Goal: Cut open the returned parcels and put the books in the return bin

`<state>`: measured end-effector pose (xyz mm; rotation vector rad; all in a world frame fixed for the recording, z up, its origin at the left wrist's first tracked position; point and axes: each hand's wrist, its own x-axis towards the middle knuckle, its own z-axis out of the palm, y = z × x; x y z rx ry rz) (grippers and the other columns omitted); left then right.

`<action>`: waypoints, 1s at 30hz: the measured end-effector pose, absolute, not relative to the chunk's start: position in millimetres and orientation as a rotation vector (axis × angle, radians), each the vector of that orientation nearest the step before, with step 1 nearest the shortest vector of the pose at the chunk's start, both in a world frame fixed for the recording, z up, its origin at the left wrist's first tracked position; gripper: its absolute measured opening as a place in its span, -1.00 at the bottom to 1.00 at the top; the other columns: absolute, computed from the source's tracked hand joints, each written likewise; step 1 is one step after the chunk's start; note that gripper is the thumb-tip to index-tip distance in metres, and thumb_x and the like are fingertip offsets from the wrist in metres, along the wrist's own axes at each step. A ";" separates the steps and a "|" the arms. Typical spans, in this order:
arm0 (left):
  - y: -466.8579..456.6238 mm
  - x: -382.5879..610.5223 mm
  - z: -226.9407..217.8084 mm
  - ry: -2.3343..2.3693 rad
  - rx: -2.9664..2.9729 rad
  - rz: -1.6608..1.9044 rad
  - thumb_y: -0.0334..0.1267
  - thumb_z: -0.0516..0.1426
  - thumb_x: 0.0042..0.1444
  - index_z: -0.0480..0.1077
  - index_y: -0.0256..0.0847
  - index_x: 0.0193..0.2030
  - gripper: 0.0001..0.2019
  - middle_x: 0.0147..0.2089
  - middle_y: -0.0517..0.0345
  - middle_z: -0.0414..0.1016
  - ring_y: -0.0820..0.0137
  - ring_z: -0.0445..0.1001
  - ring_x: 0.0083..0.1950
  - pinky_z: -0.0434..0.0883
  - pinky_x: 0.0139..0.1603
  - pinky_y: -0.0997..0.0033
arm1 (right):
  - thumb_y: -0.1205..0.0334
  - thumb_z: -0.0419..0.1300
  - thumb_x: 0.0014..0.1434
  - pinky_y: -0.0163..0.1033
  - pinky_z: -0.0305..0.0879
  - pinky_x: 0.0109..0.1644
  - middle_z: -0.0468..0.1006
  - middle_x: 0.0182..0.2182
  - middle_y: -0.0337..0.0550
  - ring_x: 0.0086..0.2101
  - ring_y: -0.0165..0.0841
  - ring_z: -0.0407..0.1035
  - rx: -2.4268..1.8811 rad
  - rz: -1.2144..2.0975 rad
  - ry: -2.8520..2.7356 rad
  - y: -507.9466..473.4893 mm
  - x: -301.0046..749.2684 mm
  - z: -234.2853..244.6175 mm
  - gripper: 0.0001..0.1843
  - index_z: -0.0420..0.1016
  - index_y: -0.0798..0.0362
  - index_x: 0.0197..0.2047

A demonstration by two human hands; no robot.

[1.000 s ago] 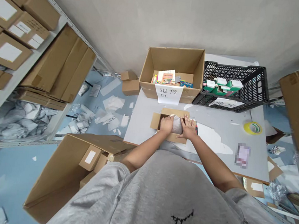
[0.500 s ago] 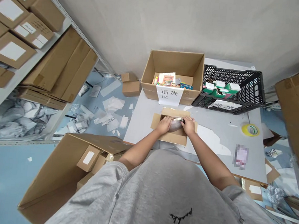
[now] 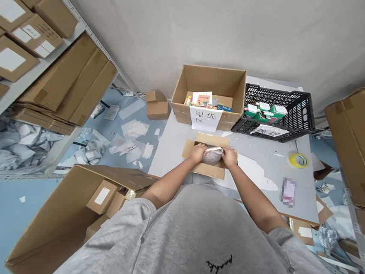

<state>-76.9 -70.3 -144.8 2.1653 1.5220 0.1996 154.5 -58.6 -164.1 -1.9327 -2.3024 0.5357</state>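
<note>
A small open cardboard box [image 3: 202, 168] lies on the grey table [image 3: 170, 157], directly in front of me. Inside it sits a grey-white wrapped package [image 3: 212, 158], with a pale strip [image 3: 214, 149] along its far edge. My left hand [image 3: 197, 152] presses against the package's left side, at the box's near-left corner. My right hand [image 3: 230, 157] grips its right end, with the fingers curled over the box's right side. The package's underside is hidden inside the box.
Further along the table stand an open carton of books [image 3: 209, 81] with a paper sign, and a black plastic crate [image 3: 277, 105] holding green-and-white boxes. A yellow tape roll [image 3: 299, 160] lies to the right. A large carton [image 3: 59, 211] stands at lower left, beside shelves of boxes.
My hands have drawn closer together around the package, and the pale strip now shows along its far edge. The whole view has shifted slightly as my head moved.
</note>
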 end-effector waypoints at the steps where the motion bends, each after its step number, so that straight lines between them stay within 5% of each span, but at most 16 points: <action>1: -70.8 -76.7 -145.5 1.515 2.150 0.193 -0.15 0.11 0.41 0.60 -0.14 0.01 -0.75 0.03 -0.02 0.58 0.21 0.45 0.13 0.36 0.21 0.30 | 0.38 0.11 0.29 -0.13 0.14 0.11 0.68 -0.03 -0.01 0.01 -0.11 0.44 -1.936 0.535 -2.310 -58.9 153.9 -163.6 -0.64 0.67 0.03 0.03; 8: -70.4 -73.8 -150.5 1.529 2.156 0.193 -0.06 0.00 0.48 0.61 -0.14 0.02 -0.62 0.03 0.00 0.59 0.25 0.49 0.12 0.38 0.16 0.35 | 0.38 0.09 0.30 -0.09 0.08 0.12 0.67 -0.02 0.02 0.04 -0.10 0.41 -1.963 0.537 -2.307 -60.4 149.6 -161.4 -0.66 0.68 0.04 -0.02; 17: -56.1 -74.9 -137.4 1.372 2.285 0.034 -0.24 0.15 0.34 0.63 -0.20 -0.06 -0.78 0.00 -0.06 0.62 0.20 0.56 0.05 0.42 0.13 0.33 | 0.37 0.11 0.30 -0.07 0.04 0.12 0.67 -0.01 0.02 0.02 -0.10 0.41 -1.948 0.532 -2.303 -63.7 148.7 -163.8 -0.71 0.65 0.03 -0.07; 24: -53.1 -79.4 -135.9 1.538 2.015 0.201 -0.18 0.13 0.39 0.65 -0.05 0.01 -0.75 0.09 0.13 0.64 0.26 0.57 0.06 0.43 -0.02 0.43 | 0.33 0.13 0.30 -0.06 0.05 0.13 0.67 -0.05 0.05 0.02 -0.09 0.41 -1.982 0.508 -2.366 -63.5 147.7 -160.2 -0.75 0.65 0.04 -0.09; 30: -52.1 -86.0 -127.1 1.487 2.032 0.346 -0.15 0.10 0.44 0.64 0.03 0.06 -0.72 0.10 0.18 0.63 0.29 0.55 0.06 0.41 0.05 0.43 | 0.38 0.13 0.28 -0.09 0.09 0.13 0.66 -0.03 0.12 0.04 -0.07 0.43 -1.961 0.509 -2.410 -60.3 142.3 -156.2 -0.75 0.65 0.09 -0.11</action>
